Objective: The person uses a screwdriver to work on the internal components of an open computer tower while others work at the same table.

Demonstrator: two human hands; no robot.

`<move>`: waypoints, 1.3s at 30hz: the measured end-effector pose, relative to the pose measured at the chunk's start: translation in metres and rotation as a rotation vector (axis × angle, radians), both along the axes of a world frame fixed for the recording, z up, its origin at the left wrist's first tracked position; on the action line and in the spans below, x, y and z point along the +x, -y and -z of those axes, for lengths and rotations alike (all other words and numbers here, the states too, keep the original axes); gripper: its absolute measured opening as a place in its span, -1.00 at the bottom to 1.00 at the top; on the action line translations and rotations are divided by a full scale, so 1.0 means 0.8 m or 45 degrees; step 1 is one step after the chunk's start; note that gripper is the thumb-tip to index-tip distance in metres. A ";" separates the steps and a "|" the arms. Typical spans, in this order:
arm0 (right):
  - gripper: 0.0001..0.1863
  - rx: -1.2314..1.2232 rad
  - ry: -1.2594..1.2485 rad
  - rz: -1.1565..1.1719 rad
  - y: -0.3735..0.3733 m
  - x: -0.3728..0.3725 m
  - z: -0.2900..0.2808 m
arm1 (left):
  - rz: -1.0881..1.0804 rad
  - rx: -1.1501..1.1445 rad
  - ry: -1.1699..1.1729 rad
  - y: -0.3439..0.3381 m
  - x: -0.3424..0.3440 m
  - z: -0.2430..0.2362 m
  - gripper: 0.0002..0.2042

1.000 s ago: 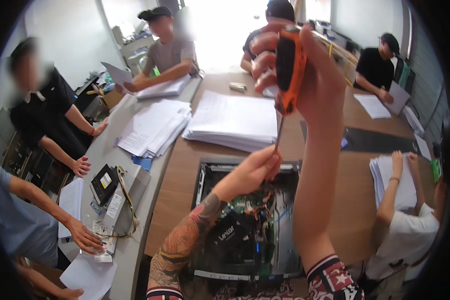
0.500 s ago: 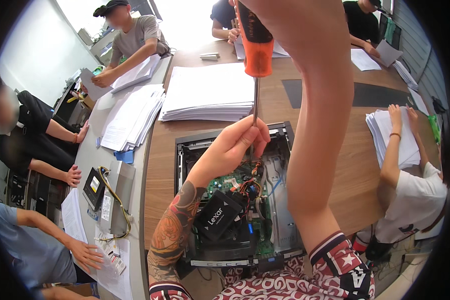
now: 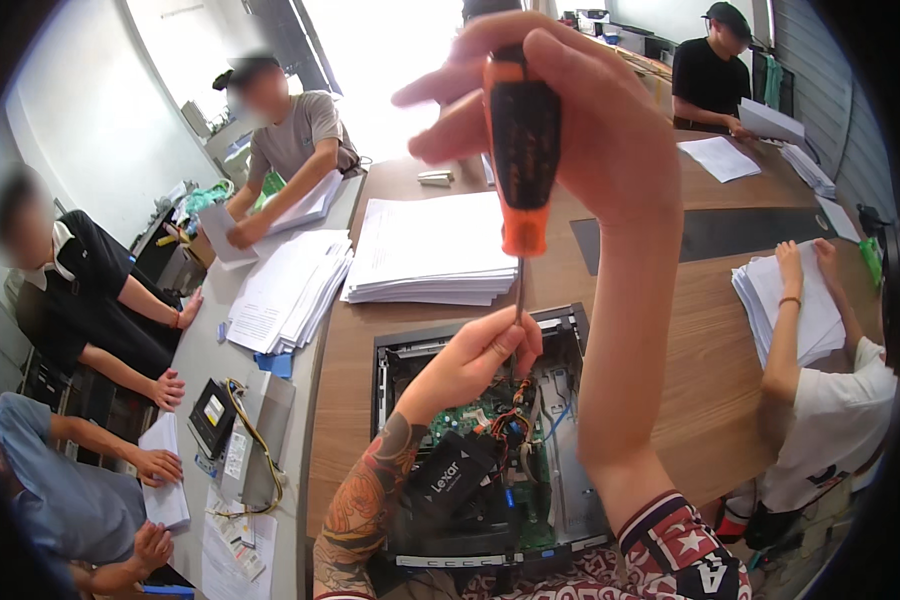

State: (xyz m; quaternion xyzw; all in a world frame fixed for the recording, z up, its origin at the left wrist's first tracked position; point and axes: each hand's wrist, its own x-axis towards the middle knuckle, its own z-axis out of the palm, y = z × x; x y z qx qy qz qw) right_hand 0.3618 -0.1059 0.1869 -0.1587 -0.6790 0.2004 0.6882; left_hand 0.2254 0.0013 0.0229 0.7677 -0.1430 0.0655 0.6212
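Upright above an open desktop computer case (image 3: 579, 330) is a screwdriver (image 3: 526, 150) with a black and orange handle. My right hand (image 3: 610, 130) is round the top of that handle, with the thumb along it and some fingers stretched out to the left. Lower down, the fingers of my left hand (image 3: 490, 350) pinch the thin metal shaft. The tip is hidden behind the left hand, inside the far part of the case. A black solid-state drive (image 3: 448, 474) lies tilted in the case, near bundled coloured wires (image 3: 510, 425) and a green circuit board (image 3: 450, 424).
Beyond the case stands a thick paper stack (image 3: 430, 245). On the grey table to the left are a metal power supply (image 3: 260, 440) and more papers (image 3: 288, 285). Several people sit around, handling sheets; one at the right holds a paper pile (image 3: 790, 310).
The view has tilted up, so the case and hands sit lower and the whole screwdriver handle shows. My right hand's fingers have opened partly around the handle; the left still pinches the shaft.
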 end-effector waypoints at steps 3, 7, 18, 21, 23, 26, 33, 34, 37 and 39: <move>-0.60 0.010 0.126 0.241 0.016 0.001 0.010 | 0.057 0.070 -0.003 0.005 0.004 0.003 -0.69; -0.70 -0.190 -0.014 0.957 0.020 -0.032 -0.012 | -0.076 -0.030 0.082 0.015 0.011 0.008 -0.81; -0.71 0.091 -0.041 0.987 -0.030 -0.053 0.028 | -0.219 0.138 -0.099 0.011 0.009 0.020 -0.78; -0.54 0.083 -0.069 1.085 -0.032 -0.054 0.071 | -0.199 0.163 -0.048 0.002 0.013 0.027 -0.79; -0.51 -0.019 -0.060 0.963 -0.025 -0.049 0.105 | -0.275 0.165 -0.150 -0.002 0.006 0.034 -0.83; -0.68 -0.392 -0.060 0.793 -0.006 -0.050 0.154 | -0.451 0.432 -0.129 -0.011 -0.011 0.041 -0.87; -0.60 -0.372 0.013 0.650 0.008 -0.046 0.184 | -0.663 0.449 -0.286 -0.012 -0.036 0.056 -0.80; -0.59 -0.266 -0.012 0.693 0.004 -0.044 0.183 | -0.673 0.447 -0.300 -0.007 -0.036 0.057 -0.78; -0.57 -0.119 -0.079 0.690 0.000 -0.040 0.180 | -0.708 0.435 -0.329 -0.004 -0.035 0.057 -0.73; -0.56 -0.083 -0.113 0.646 0.006 -0.040 0.173 | -0.717 0.418 -0.340 -0.006 -0.036 0.059 -0.70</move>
